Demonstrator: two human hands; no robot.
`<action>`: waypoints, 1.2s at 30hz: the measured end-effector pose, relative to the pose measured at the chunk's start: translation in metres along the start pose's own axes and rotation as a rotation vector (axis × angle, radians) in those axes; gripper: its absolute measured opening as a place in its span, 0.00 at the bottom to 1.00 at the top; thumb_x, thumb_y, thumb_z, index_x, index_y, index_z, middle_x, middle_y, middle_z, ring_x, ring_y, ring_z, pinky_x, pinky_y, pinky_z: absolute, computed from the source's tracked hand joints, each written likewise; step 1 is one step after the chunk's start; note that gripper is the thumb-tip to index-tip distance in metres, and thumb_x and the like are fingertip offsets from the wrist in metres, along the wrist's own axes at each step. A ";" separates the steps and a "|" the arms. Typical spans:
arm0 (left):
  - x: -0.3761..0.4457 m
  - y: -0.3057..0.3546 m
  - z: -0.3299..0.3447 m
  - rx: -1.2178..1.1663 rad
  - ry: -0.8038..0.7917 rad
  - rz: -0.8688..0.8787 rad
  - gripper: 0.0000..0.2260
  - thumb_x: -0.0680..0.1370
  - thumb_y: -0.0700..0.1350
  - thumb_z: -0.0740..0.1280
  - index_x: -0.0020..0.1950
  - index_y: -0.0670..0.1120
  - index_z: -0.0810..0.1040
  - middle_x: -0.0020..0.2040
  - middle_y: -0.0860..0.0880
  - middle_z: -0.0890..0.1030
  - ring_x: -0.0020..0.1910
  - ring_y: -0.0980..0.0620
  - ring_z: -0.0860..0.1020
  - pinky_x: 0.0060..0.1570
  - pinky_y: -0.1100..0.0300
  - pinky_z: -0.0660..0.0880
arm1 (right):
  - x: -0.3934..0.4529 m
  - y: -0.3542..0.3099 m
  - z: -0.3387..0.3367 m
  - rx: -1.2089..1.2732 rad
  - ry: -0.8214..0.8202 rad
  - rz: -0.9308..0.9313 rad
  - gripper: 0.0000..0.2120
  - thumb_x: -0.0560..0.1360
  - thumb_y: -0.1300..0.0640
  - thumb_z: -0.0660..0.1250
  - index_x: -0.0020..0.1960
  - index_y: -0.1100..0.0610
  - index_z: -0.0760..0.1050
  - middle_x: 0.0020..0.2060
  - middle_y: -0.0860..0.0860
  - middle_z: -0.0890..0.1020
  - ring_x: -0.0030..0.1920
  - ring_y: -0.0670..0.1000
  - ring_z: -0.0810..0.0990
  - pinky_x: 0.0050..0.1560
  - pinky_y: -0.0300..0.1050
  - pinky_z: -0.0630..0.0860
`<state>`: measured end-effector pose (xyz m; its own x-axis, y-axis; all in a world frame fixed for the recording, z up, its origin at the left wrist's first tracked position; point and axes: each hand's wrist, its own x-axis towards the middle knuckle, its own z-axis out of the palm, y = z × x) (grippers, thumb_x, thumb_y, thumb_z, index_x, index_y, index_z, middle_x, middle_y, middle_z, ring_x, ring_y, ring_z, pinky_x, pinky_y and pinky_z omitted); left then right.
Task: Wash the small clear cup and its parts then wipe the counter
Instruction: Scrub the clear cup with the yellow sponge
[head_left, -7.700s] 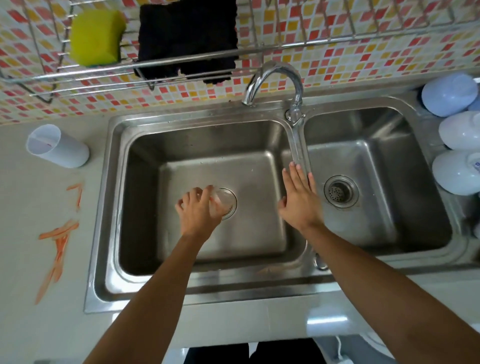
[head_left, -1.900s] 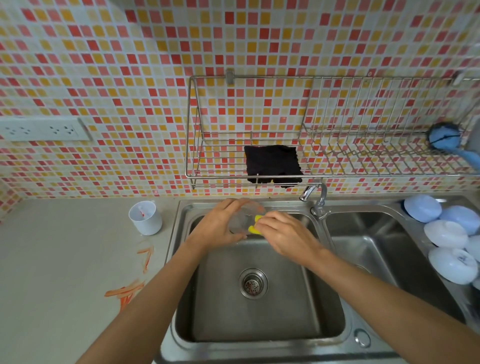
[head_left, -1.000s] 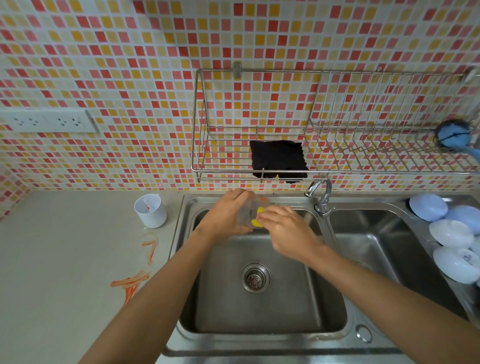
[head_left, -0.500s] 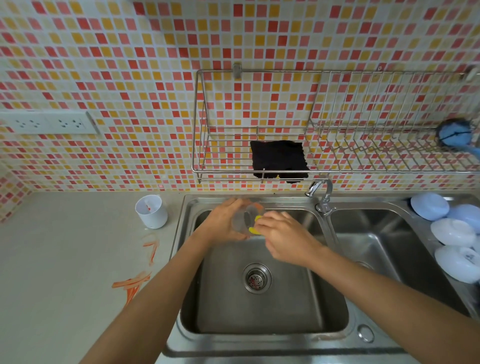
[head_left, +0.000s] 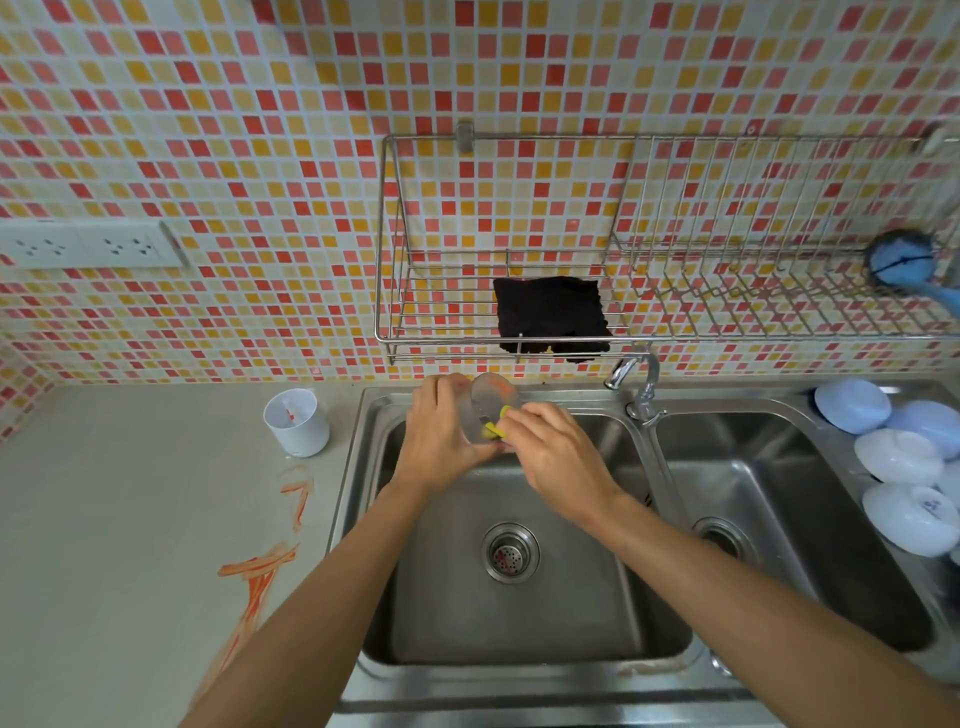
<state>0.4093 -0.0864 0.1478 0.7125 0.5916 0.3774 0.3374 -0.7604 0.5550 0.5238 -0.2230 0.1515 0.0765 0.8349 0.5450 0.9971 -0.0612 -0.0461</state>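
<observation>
Small clear cup (head_left: 488, 408) held over the back edge of the left sink basin (head_left: 519, 613), just below the wall rack (head_left: 467, 332). Tipped on its side — long axis running roughly toward the faucet (head_left: 636, 384) and slightly up, mouth toward the right hand (head_left: 556, 457). Orange smear visible on the cup wall near the top. Left hand (head_left: 441, 436) wrapped around the cup from the left side, fingers curled around the body, thumb side up; base seated against the palm as far as can be judged. Right hand directly against the cup mouth, fingers bunched and pinching a yellow sponge (head_left: 496, 423), only a sliver of it showing at the rim. Sponge partly inside the cup, depth unclear. Both wrists roughly level, forearms converging over the basin from the near edge, right forearm crossing the divider between the two basins.

Judged step: scrubbing the inside wall. Key relation — cup opening faces right, so sponge travel goes along the cup axis, right hand working, left hand steadying.

Faucet not visibly running. White cup (head_left: 296, 423) upright on the counter (head_left: 130, 519) beside the sink's back-left corner, with a trace of orange inside. Orange streaks (head_left: 260, 566) on the counter along the sink's left edge — unwiped. Black cloth (head_left: 550, 317) in the rack. Overturned bowls (head_left: 893, 457) at the sink's right edge.
</observation>
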 end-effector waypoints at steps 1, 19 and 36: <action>0.002 -0.002 -0.001 0.022 0.004 0.013 0.39 0.63 0.68 0.69 0.63 0.44 0.68 0.57 0.49 0.71 0.55 0.51 0.70 0.55 0.57 0.71 | 0.000 0.000 0.001 0.021 -0.012 0.011 0.10 0.71 0.65 0.72 0.52 0.59 0.79 0.53 0.52 0.83 0.53 0.54 0.77 0.52 0.49 0.76; 0.026 0.003 -0.017 0.063 -0.356 0.244 0.37 0.65 0.53 0.78 0.70 0.47 0.68 0.65 0.50 0.74 0.61 0.52 0.73 0.59 0.65 0.67 | -0.003 0.032 -0.015 -0.146 -0.167 -0.250 0.19 0.68 0.67 0.61 0.55 0.58 0.82 0.53 0.51 0.84 0.57 0.54 0.80 0.55 0.48 0.75; 0.019 0.000 -0.012 0.042 -0.360 0.301 0.35 0.66 0.53 0.78 0.70 0.48 0.69 0.65 0.51 0.74 0.62 0.54 0.72 0.61 0.66 0.68 | -0.016 0.025 -0.009 -0.015 -0.198 -0.142 0.12 0.68 0.62 0.73 0.52 0.57 0.80 0.50 0.51 0.83 0.52 0.53 0.78 0.51 0.49 0.78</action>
<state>0.4156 -0.0717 0.1635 0.9482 0.2175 0.2316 0.1018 -0.8984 0.4271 0.5471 -0.2424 0.1489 -0.0657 0.9265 0.3706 0.9978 0.0578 0.0325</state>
